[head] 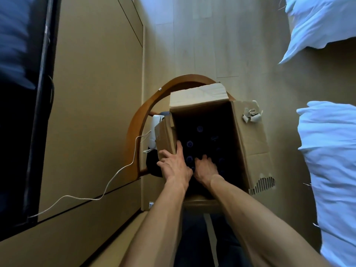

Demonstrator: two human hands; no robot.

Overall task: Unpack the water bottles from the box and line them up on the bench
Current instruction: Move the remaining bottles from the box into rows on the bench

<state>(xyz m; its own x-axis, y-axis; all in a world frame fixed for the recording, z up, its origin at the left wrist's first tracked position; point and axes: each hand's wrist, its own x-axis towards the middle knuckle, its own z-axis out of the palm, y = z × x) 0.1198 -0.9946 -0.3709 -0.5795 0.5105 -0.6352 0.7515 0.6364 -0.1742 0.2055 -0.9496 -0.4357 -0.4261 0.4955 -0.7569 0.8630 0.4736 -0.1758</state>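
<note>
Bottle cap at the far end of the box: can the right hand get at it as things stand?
Probably yes. The box is open, its flaps folded back, and the right hand is already inside among nearer caps. Nothing covers the far bottle cap; only the dim interior makes this uncertain.

Pale wood-plank floor. Curved wooden chair centre. Tan panelled wall left of chair; dark window beyond. White bedding right of chair.

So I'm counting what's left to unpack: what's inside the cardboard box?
Inside the cardboard box, several dark bottle caps show in rows. The right hand reaches in and covers some; the interior is too dark for a full count. The left hand holds the left flap.
</note>
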